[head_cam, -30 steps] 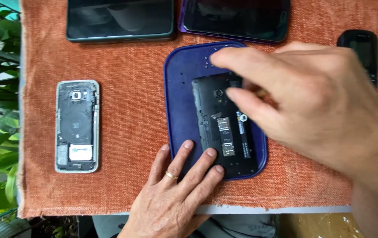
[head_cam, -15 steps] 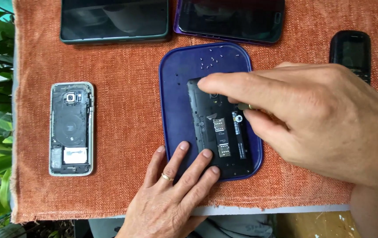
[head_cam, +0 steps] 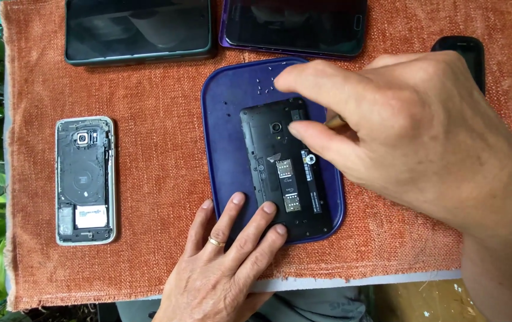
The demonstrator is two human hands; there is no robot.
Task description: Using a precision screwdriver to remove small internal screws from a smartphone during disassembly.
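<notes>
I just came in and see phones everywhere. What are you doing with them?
A person has an opened black phone lying in a blue tray on an orange cloth. The left hand steadies its lower end, and the right hand reaches over the top. Another opened phone lies to the left.

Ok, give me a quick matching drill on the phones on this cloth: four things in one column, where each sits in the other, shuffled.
Things:
1. opened black phone
2. silver-framed opened phone
3. purple-edged phone
4. small black phone

Places:
A. far right of the cloth, partly behind the right hand
B. on the blue tray, under the left hand fingertips
C. alone at the cloth's left side
D. just beyond the tray's far edge

Pairs: 1-B, 2-C, 3-D, 4-A
</notes>
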